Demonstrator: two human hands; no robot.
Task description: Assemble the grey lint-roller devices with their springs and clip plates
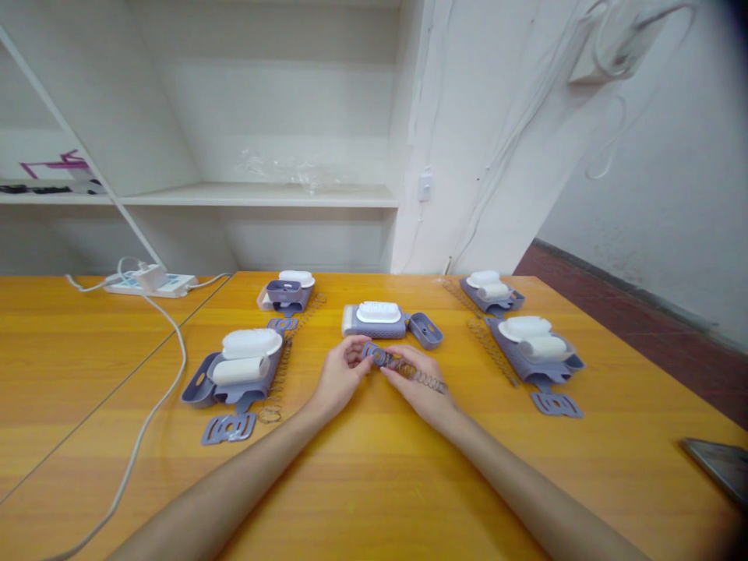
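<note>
In the head view, the small slotted grey plate is held low over the wooden table, in front of the central grey casing. It looks light and thin, probably smooth moulded plastic that flexes a little; its narrow bars would seem the weakest part, so the solid outer edges look like the place to pinch. The coiled spring appears light too, springy along its length and apt to bend or snag, best held near one end by several coils. The left hand is nearly closed, thumb and fingers pinching the plate. The right hand is partly curled, with the spring lying along it and its fingertips near the plate; whether they grip both pieces I cannot tell
</note>
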